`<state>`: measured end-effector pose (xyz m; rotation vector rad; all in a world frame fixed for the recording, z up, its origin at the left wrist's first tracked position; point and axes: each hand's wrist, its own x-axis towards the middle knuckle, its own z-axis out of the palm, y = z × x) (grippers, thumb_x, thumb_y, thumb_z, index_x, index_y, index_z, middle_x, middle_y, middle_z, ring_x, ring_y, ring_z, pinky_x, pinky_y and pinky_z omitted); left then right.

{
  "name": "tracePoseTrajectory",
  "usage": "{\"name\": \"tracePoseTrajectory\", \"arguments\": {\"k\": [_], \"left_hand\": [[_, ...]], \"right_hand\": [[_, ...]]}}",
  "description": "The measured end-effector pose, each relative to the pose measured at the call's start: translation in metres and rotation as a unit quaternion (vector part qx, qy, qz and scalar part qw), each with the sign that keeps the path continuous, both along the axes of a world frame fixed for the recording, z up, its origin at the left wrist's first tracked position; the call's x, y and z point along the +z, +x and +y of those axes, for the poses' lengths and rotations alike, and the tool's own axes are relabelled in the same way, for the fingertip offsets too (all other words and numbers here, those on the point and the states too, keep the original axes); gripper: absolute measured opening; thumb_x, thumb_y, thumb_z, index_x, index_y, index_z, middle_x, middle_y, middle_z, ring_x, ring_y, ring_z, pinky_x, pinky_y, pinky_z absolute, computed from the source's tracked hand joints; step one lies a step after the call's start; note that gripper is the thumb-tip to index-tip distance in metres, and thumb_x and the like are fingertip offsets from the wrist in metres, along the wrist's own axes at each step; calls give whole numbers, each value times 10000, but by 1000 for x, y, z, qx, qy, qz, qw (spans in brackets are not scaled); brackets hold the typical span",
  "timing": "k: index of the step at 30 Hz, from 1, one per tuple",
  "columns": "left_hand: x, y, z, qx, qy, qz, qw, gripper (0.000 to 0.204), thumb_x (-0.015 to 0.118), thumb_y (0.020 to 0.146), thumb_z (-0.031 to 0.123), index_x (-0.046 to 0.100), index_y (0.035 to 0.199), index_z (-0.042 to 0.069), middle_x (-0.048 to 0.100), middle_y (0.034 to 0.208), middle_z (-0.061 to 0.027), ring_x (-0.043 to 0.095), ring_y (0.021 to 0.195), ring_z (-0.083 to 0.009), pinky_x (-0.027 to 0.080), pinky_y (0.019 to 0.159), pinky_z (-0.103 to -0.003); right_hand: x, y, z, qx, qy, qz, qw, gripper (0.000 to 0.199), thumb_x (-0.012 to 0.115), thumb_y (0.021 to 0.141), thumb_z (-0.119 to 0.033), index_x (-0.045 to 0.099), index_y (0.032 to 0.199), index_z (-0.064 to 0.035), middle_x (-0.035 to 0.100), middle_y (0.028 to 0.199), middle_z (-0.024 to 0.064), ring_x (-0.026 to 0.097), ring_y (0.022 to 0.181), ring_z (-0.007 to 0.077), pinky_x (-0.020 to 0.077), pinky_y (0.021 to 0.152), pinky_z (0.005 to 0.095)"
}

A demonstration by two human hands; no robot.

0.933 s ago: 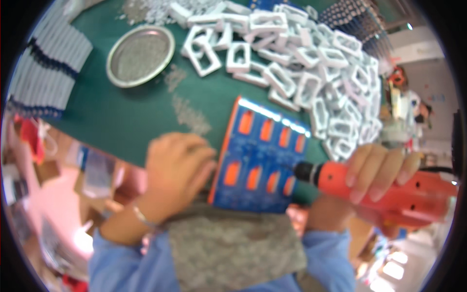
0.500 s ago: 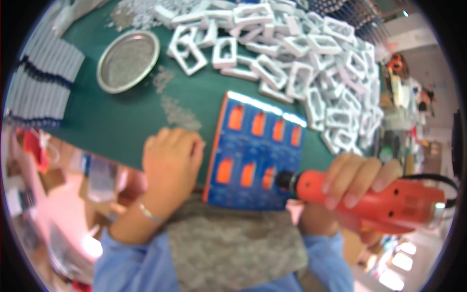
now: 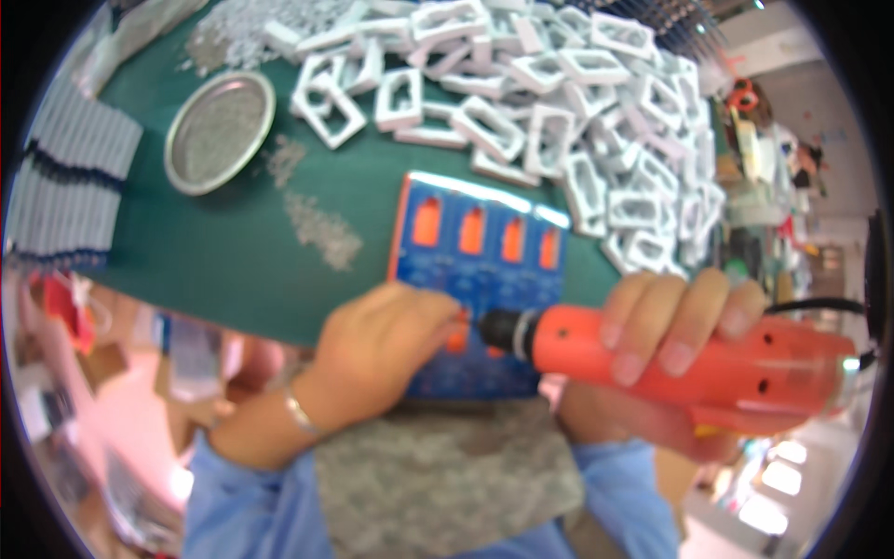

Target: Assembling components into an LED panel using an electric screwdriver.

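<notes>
Left hand [image 3: 386, 349] on blue panel [image 3: 475, 270], beside screwdriver [image 3: 689, 363].

A board [image 3: 475, 279] is lying on the table [image 3: 214, 270] at its near edge. The left hand [image 3: 391, 349] is resting on the board's near left part; the driver [image 3: 689, 359] is coming in from the right, its tip beside that hand. Frames [image 3: 577, 102] are piling behind and right of the board. A dish [image 3: 219, 130] is sitting far left, with loose screws [image 3: 321, 233] lying between it and the board.
</notes>
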<state>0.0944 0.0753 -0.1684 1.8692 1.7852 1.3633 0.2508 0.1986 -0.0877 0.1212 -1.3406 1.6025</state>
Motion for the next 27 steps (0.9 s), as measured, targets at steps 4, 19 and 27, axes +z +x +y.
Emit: {"name": "tracePoseTrajectory", "arguments": {"k": [4, 19, 27], "left_hand": [[-4, 0, 0, -11, 27, 18, 999, 272, 763, 720, 34, 604, 942, 36, 648, 813, -89, 613, 670, -257, 498, 584, -349], [-11, -3, 5, 0, -40, 53, 998, 468, 733, 704, 3, 554, 1135, 38, 691, 932, -38, 609, 846, -244, 456, 741, -379], [-11, -2, 3, 9, -41, 38, 998, 497, 726, 692, -3, 546, 1153, 42, 676, 956, -35, 598, 866, -249, 441, 758, -382]], "right_hand": [[1, 1, -1, 2, 6, -18, 1000, 652, 837, 699, -354, 439, 1103, -32, 540, 830, 80, 572, 628, 219, 453, 631, 363], [-10, -9, 0, 7, 59, -99, 993, 708, 866, 678, -375, 444, 1143, -46, 586, 876, 118, 613, 697, 282, 486, 668, 409], [-6, -14, 3, 58, 103, -134, 984, 724, 889, 647, -320, 443, 1147, -43, 607, 895, 143, 618, 706, 296, 505, 686, 415]]}}
